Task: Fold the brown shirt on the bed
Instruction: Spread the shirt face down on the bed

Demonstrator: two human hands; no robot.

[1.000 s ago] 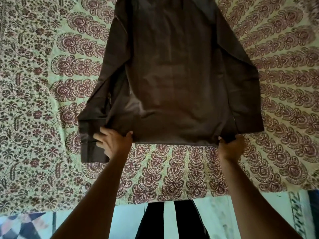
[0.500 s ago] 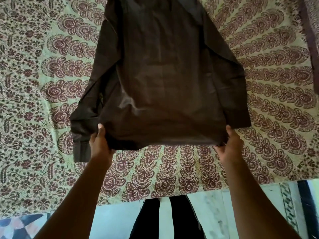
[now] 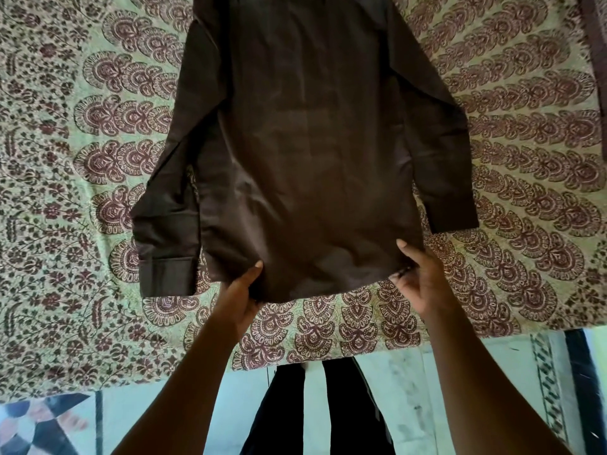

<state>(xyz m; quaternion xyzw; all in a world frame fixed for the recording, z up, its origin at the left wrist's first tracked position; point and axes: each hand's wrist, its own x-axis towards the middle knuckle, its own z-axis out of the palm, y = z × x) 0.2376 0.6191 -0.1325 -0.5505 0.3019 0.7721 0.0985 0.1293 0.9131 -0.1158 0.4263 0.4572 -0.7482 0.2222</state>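
Note:
The brown shirt (image 3: 308,139) lies back-up on the bed, collar end away from me, both long sleeves lying down along its sides. Its hem is nearest to me. My left hand (image 3: 241,298) grips the hem near the left corner, thumb on top of the cloth and fingers under it. My right hand (image 3: 422,277) grips the hem near the right corner the same way, thumb on top. The hem between my hands is lifted a little and bunched inward. The left cuff (image 3: 167,277) lies flat beside my left hand.
A green bedsheet (image 3: 82,192) with a maroon paisley print covers the bed; its near edge runs just below my wrists. Beneath it are a pale floor (image 3: 460,389), my dark trousers and a patterned mat (image 3: 36,425) at bottom left. A dark strip (image 3: 596,44) lies at the far right.
Both hands have moved inward along the hem and up the bed, drawing the bottom of the shirt narrower. My left hand went from the sleeve-side edge to under the hem.

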